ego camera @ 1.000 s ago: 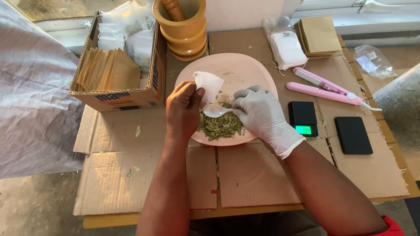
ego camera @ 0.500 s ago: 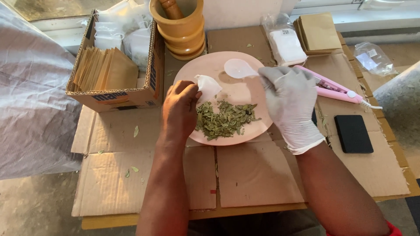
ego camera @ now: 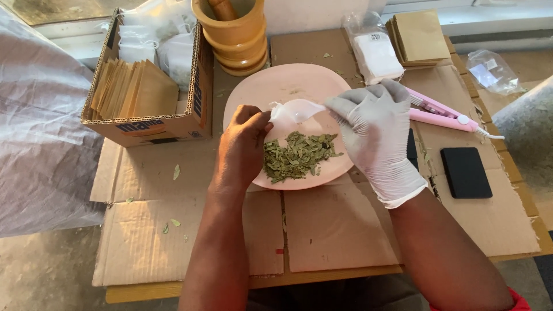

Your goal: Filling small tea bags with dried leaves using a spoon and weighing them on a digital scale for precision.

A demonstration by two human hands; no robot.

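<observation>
Now white spoon (ego camera: 296, 109) spans both grips.

**Materials and Surface Finish**

Plate (ego camera: 288, 86): smooth, matt pink plastic. Leaves (ego camera: 299, 154): dry, flaky, dull green. Pouch (ego camera: 294, 109): thin, white, translucent, apparently paper or mesh. Right hand (ego camera: 377, 135): smooth white rubber-like glove; left hand (ego camera: 245, 147) bare. Tabletop (ego camera: 334, 224): matt brown corrugated cardboard. Box (ego camera: 150, 124): cardboard. Mortar (ego camera: 233, 34): smooth, slightly glossy wood. Sealer (ego camera: 440, 112): glossy pink plastic.
</observation>
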